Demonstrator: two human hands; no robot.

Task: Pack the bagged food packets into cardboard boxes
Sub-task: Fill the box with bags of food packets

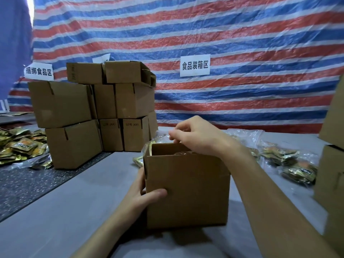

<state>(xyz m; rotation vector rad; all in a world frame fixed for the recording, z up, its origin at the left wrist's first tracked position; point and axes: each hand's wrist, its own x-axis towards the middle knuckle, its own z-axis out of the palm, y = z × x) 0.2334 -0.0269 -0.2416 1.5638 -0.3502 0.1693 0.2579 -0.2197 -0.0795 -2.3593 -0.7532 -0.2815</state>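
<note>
An open cardboard box stands on the grey table in front of me. My left hand grips its left front corner, thumb across the front face and fingers round the side. My right hand hovers over the box's far rim and pinches the top of a clear plastic bag of food packets, which pokes up from behind and inside the box. Most of that bag is hidden by the box wall.
A stack of closed cardboard boxes stands at the left rear. Loose gold packets are heaped at far left. More bagged packets lie at right, beside other boxes at the right edge. A striped tarp hangs behind.
</note>
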